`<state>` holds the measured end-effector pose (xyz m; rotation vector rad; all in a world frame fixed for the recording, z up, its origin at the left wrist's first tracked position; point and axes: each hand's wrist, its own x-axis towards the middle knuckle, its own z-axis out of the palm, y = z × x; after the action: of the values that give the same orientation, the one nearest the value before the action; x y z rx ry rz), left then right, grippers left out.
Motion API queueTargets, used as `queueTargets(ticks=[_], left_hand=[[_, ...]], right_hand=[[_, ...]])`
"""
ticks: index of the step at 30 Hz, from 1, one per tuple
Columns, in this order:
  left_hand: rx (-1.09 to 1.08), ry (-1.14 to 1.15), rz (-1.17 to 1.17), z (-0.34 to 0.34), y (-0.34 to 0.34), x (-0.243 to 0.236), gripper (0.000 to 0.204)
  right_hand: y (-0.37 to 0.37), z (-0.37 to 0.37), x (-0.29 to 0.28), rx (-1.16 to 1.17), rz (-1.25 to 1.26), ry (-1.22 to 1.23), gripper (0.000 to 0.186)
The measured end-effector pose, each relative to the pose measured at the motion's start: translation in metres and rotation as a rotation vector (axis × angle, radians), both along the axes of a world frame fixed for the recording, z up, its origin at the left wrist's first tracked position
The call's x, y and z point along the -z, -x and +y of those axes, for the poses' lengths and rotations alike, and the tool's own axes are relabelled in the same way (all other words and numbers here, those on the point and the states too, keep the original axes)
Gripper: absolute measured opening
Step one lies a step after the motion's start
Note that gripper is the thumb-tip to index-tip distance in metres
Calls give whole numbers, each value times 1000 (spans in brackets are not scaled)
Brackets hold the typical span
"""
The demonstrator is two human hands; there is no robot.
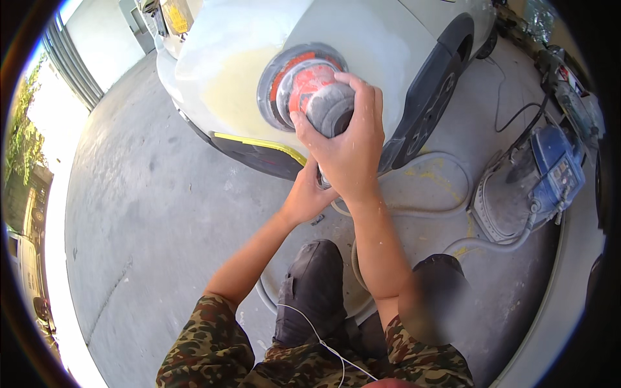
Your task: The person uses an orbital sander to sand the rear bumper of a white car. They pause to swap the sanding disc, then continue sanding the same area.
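Note:
A round orbital sander (312, 85), red and grey and coated in dust, rests with its pad on the white car body panel (226, 32). My right hand (356, 142) is closed over the sander's head, thumb on one side and fingers on the other. Lower down, my left hand (309, 194) is wrapped round the sander's rear grip, partly hidden behind my right wrist. Beside the pad, a pale yellowish patch (236, 81) shows on the panel. Yellow tape (262, 143) runs along the edge above the dark lower trim (249, 157).
A grey hose (446, 155) loops over the concrete floor (155, 194) to a dusty blue and grey vacuum extractor (550, 168) at the right. The car's front wheel (436, 110) is right of my hands. A thin white cord (317, 336) hangs before my body. Bright daylight enters at the left.

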<state>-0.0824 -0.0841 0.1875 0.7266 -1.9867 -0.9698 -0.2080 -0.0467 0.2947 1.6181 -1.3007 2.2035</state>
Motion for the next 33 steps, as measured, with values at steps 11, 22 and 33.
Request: queueTargets(ticks=[11, 22, 33], left_hand=[[-552, 1306, 8, -15, -20, -155, 61], [-673, 1317, -218, -75, -12, -170, 65], [-715, 1296, -204, -92, -28, -106, 111]], right_hand=[[80, -20, 38, -105, -389, -224, 65], [84, -23, 33, -107, -320, -151, 63], [72, -21, -30, -111, -260, -132, 70]])
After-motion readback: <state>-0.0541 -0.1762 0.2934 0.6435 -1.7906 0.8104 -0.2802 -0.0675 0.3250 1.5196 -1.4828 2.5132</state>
